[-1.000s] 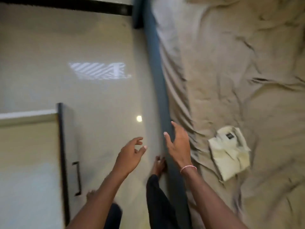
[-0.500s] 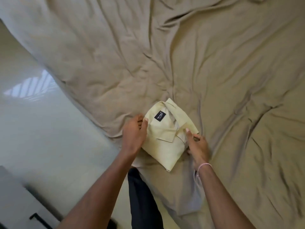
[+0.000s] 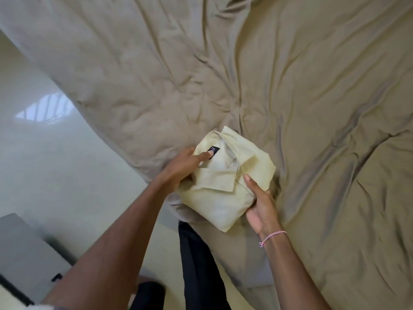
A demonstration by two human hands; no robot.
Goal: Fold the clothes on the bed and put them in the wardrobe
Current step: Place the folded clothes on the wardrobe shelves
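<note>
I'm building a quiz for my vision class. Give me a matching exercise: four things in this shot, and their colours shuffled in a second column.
Things:
1. folded shirt
2. bedsheet
3. bracelet
4. collar label

Colours:
A. pink and white
B. black
C. pale yellow
D. khaki beige

Pairs: 1-C, 2-D, 3-A, 4-B

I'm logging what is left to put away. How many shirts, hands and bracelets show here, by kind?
Shirt: 1
Hands: 2, left hand and right hand
Bracelet: 1
Total: 4
</note>
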